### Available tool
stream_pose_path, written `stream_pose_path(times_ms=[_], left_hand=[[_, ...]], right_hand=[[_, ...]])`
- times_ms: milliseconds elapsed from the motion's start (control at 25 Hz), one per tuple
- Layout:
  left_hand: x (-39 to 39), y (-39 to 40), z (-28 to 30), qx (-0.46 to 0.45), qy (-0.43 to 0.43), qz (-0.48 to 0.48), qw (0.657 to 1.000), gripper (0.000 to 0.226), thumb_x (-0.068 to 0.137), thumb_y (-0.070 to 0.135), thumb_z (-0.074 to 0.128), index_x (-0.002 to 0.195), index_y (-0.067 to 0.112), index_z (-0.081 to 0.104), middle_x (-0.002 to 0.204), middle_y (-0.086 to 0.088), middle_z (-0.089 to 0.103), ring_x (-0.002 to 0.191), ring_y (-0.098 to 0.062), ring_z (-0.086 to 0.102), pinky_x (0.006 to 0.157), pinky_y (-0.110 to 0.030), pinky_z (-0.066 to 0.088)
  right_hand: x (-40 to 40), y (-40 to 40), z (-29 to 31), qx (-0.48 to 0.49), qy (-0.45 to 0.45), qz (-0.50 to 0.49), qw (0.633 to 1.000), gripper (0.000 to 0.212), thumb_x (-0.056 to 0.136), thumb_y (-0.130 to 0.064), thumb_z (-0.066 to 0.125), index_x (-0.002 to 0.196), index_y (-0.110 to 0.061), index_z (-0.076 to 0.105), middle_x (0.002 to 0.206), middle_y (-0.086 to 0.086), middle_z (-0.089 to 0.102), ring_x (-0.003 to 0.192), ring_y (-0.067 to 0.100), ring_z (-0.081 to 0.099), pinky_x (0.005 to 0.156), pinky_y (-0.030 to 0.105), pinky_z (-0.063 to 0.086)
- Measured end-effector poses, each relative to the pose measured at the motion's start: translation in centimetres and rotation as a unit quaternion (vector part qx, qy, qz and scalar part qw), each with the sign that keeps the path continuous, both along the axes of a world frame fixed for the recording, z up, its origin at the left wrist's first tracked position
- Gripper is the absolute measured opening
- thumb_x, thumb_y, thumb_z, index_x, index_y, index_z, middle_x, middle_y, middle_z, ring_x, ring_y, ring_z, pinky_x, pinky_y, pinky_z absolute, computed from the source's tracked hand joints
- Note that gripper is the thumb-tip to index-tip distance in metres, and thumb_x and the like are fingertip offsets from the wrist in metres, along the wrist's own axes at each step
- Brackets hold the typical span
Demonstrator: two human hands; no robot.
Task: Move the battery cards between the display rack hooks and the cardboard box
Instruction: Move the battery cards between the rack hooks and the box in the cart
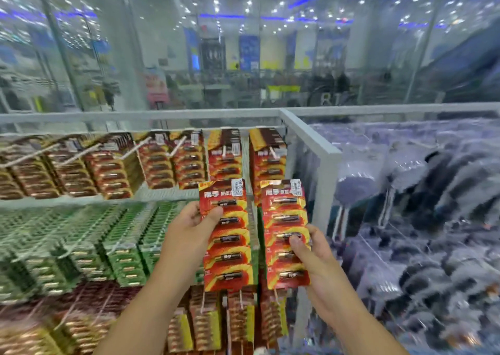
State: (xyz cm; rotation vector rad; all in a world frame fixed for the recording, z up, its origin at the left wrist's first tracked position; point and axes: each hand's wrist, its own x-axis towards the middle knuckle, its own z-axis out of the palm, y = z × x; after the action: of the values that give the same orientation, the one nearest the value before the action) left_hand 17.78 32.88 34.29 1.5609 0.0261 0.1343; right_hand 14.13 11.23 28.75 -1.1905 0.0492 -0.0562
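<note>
I hold two red battery cards upright in front of the display rack. My left hand [189,230] pinches the left battery card [230,249] by its left edge, thumb on the front. My right hand [313,257] grips the right battery card [284,219] along its right edge, thumb pressed on its face. Each card carries a column of several batteries and a white price sticker at the top. Above them, the rack's top row hooks [224,152] hold stacks of the same red cards [267,162]. The cardboard box is not in view.
Green battery cards [81,246] fill the middle row of hooks and brown and gold ones [211,322] the bottom row. A grey metal frame post [322,170] bounds the rack on the right, with blurred dark goods beyond it. Glass panels rise behind.
</note>
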Motion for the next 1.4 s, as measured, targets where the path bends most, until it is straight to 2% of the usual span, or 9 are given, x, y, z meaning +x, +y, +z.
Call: stream_pose_path(times_ms=[200,440,640,880,1000,1120,1200,1280,1400], left_hand=[[2.7,0.3,2.4,0.003,-0.02,-0.017,1.0,0.013,0.101,0.031,0.064,0.112,0.027,0.07,0.095,0.004,0.081,0.081,-0.017,0.079,0.058,-0.027,0.06],[5.4,0.1,3.3,0.025,-0.028,-0.013,0.999,0.009,0.102,0.034,0.063,0.108,0.031,0.069,0.091,0.012,0.08,0.08,-0.012,0.078,0.074,-0.04,0.063],[7.4,-0.1,2.6,0.036,-0.024,-0.013,0.999,0.021,0.098,0.044,0.067,0.116,0.033,0.069,0.105,0.009,0.079,0.098,-0.017,0.076,0.084,-0.047,0.062],[8.0,-0.2,2.2,0.028,-0.03,-0.004,0.999,0.008,0.102,0.031,0.064,0.107,0.029,0.07,0.093,0.012,0.08,0.083,-0.01,0.078,0.075,-0.039,0.062],[8.4,0.1,1.7,0.023,-0.021,-0.001,1.0,0.008,0.101,0.034,0.065,0.105,0.032,0.071,0.095,0.011,0.08,0.086,-0.014,0.078,0.079,-0.045,0.063],[9.5,0.1,1.7,0.057,-0.021,-0.002,0.998,0.02,0.096,0.046,0.068,0.114,0.038,0.07,0.108,0.012,0.077,0.105,-0.017,0.073,0.09,-0.05,0.06],[10.6,-0.2,1.8,0.075,-0.024,0.005,0.997,0.021,0.098,0.044,0.067,0.116,0.035,0.07,0.111,0.012,0.076,0.106,-0.016,0.071,0.092,-0.049,0.059],[12.0,-0.3,1.6,0.075,-0.022,0.018,0.997,0.018,0.1,0.039,0.065,0.115,0.032,0.07,0.107,0.01,0.077,0.1,-0.016,0.074,0.088,-0.048,0.062],[14.0,-0.3,1.2,0.082,-0.026,0.032,0.996,0.009,0.102,0.036,0.063,0.107,0.033,0.07,0.096,0.011,0.078,0.088,-0.014,0.076,0.076,-0.042,0.064]], right_hand=[[3.1,0.4,2.3,-0.015,-0.019,-0.029,0.999,0.029,0.099,-0.024,0.065,0.127,-0.023,0.056,0.115,0.01,0.077,0.104,0.032,0.075,0.08,0.047,0.06],[5.0,0.6,2.8,-0.031,-0.021,-0.059,0.998,0.032,0.099,-0.026,0.065,0.129,-0.024,0.055,0.109,0.005,0.079,0.097,0.028,0.078,0.076,0.042,0.061],[6.3,1.0,2.5,-0.031,-0.022,-0.07,0.997,0.027,0.1,-0.025,0.064,0.126,-0.024,0.057,0.106,0.003,0.08,0.094,0.025,0.078,0.071,0.036,0.062],[8.3,1.4,2.1,-0.022,-0.01,-0.077,0.997,0.026,0.101,-0.026,0.064,0.126,-0.025,0.057,0.107,0.004,0.079,0.096,0.025,0.078,0.071,0.036,0.061],[8.7,1.4,1.7,-0.018,-0.009,-0.087,0.996,0.028,0.101,-0.025,0.065,0.127,-0.024,0.057,0.106,0.003,0.08,0.093,0.024,0.078,0.065,0.032,0.061],[9.5,1.8,1.7,-0.03,0.0,-0.112,0.993,0.024,0.1,-0.03,0.066,0.123,-0.025,0.06,0.105,0.002,0.08,0.092,0.023,0.078,0.07,0.037,0.062],[10.5,2.0,1.7,-0.049,0.011,-0.143,0.988,0.025,0.098,-0.04,0.068,0.119,-0.029,0.063,0.106,-0.001,0.079,0.095,0.023,0.077,0.082,0.047,0.063],[11.6,2.1,1.7,-0.072,0.024,-0.169,0.983,0.021,0.096,-0.044,0.069,0.114,-0.032,0.066,0.104,-0.004,0.079,0.096,0.021,0.077,0.089,0.053,0.061],[13.0,2.2,1.8,-0.061,0.037,-0.196,0.978,0.011,0.1,-0.037,0.067,0.106,-0.029,0.07,0.094,-0.002,0.081,0.084,0.02,0.079,0.08,0.048,0.064]])
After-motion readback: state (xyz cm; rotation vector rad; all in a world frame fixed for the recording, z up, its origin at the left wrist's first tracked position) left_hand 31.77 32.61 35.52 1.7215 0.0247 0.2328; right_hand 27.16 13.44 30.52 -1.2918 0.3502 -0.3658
